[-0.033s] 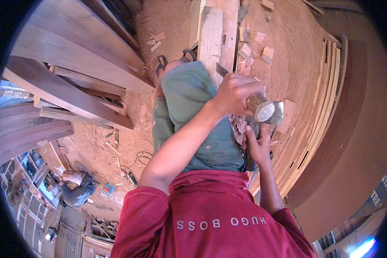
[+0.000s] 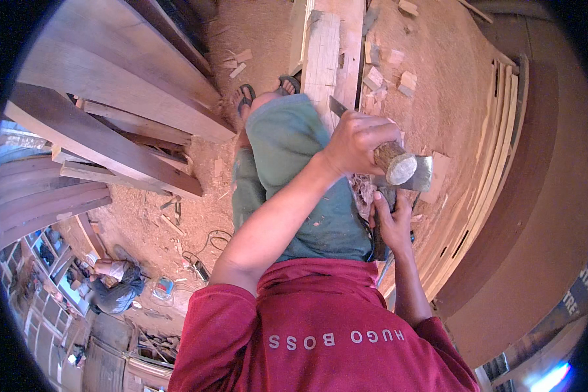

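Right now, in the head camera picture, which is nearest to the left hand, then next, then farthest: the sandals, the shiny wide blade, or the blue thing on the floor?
From the left hand:
1. Shiny wide blade, close on its right.
2. Sandals, farther off, up and to the left.
3. Blue thing, on the floor at lower left.

Planks (image 2: pixel 130 72), offcuts (image 2: pixel 373 78) and, apparently, sawdust (image 2: pixel 451 81) show a woodworking workshop.

L hand (image 2: pixel 362 142) in tight fist, elbow (image 2: pixel 234 269) bent. R hand (image 2: pixel 395 225) lower, fingers (image 2: pixel 403 204) curled, thumb (image 2: pixel 380 204) ext.
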`<state>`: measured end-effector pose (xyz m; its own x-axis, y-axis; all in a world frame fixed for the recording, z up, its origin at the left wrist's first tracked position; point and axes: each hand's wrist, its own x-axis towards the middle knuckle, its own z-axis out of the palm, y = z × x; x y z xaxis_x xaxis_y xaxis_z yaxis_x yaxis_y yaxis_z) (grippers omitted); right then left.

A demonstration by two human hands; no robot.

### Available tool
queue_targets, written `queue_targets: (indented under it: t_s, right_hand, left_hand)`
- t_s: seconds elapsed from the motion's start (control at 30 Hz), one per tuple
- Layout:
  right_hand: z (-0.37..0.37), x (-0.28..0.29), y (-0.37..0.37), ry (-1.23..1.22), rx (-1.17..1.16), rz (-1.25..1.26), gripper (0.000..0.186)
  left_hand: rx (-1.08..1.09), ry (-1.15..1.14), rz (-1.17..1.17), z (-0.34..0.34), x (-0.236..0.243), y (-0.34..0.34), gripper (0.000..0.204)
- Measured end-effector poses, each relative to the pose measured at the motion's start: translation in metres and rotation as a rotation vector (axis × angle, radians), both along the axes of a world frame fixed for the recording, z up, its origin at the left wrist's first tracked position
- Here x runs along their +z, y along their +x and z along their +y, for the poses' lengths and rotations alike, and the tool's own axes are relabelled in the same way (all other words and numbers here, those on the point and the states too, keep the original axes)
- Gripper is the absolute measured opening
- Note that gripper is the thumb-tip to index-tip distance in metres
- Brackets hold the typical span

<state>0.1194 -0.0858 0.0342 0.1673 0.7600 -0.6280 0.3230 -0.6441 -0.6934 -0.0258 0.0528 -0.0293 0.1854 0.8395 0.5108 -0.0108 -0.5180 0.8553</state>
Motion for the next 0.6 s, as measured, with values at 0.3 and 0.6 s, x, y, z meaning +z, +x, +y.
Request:
queue_targets:
  t_s: [0.3,0.6]
  right_hand:
    - [0.005,0.05,-0.011,0.278,-0.057,-0.078,0.017]
    - [0.036,0.077,-0.026,0.436,-0.087,0.01,0.03]
  left_hand:
    - [0.052,-0.136,-0.083,0.017,0.005,-0.018,0.038]
    - [0.039,-0.202,-0.094,0.016,0.0,-0.016,0.043]
